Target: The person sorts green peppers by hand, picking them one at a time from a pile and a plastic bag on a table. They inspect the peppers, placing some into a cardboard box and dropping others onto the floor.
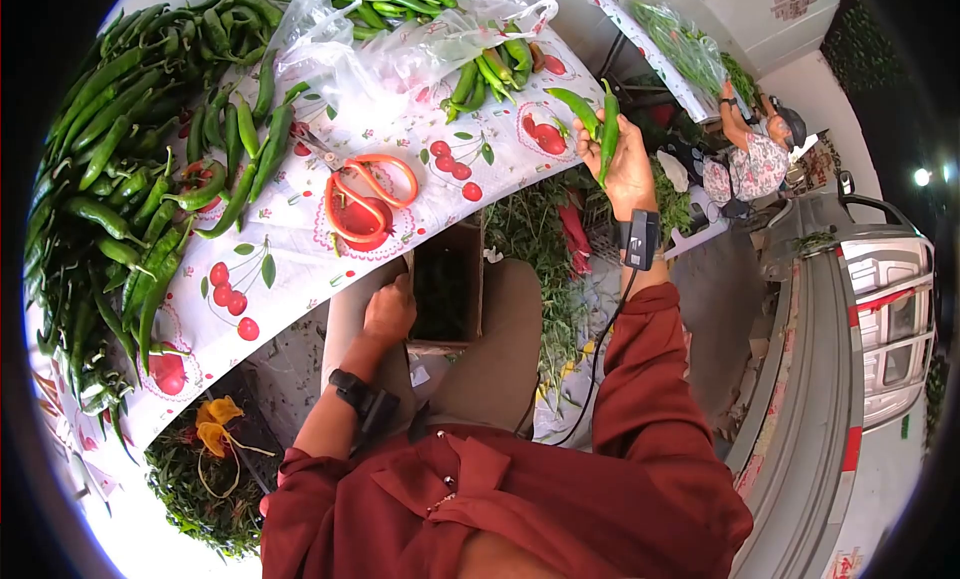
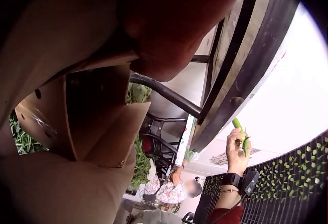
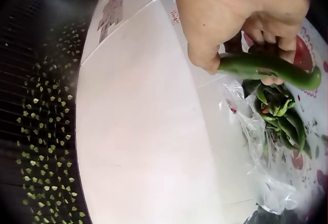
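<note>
My right hand point(image 1: 626, 169) is raised past the table's right end, pinching green chili peppers point(image 1: 609, 129) between thumb and fingers. Two show in the head view, one pointing up and one slanting left. In the right wrist view, a curved chili with a brown mark point(image 3: 264, 71) lies across the fingers. My left hand point(image 1: 388, 311) is low over my lap, fingers bent, right beside a cardboard box point(image 2: 110, 131) between my legs. Its fingertips are hidden, so I cannot tell whether they grip the box edge. Orange-handled scissors point(image 1: 372, 201) lie on the table.
A large heap of green chilies point(image 1: 120, 129) covers the left side of the cherry-patterned tablecloth point(image 1: 300, 214). A clear plastic bag point(image 1: 350, 54) with more chilies stands at the back. Leafy stems point(image 1: 545, 249) litter the floor. Another person point(image 1: 755, 159) works at the right.
</note>
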The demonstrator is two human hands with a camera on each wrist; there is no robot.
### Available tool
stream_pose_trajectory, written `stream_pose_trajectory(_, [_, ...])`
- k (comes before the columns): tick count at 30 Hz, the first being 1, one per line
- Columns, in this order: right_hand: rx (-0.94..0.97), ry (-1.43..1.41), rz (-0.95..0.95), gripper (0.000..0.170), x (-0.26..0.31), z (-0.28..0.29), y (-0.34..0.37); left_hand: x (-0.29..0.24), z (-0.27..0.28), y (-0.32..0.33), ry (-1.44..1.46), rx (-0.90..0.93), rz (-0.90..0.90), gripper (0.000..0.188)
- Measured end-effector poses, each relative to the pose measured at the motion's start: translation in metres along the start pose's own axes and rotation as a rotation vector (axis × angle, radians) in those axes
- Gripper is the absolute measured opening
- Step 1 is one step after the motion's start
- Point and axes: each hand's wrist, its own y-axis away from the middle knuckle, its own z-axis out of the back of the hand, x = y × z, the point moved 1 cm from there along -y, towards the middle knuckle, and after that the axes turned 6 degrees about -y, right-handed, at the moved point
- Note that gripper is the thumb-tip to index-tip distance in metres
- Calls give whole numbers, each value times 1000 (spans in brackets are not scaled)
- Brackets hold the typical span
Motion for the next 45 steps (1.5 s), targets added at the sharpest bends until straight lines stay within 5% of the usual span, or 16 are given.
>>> stream_pose_trajectory(8, [105,45,7,26,-7,2,17,-2,3,3,13,-17,-18,19])
stream_pose_trajectory(13, [-49,107,81,21,-6,4,23,-4,6,4,7,-11,-12,21])
stream_pose_trajectory(25, [16,183,248,18,-1,6,29,-1,4,3,6,-6,-17,21])
stream_pose_trajectory(35, [-103,315,224,19,-9,5,44,-1,4,3,12,-15,-7,22])
stream_pose_trajectory(42, [32,445,135,22,-12,-9,79,-1,5,2,5,-4,-18,21])
stream_pose_trajectory(45, [140,545,-39,28,-20,-13,98,0,3,3,11,1,-26,21])
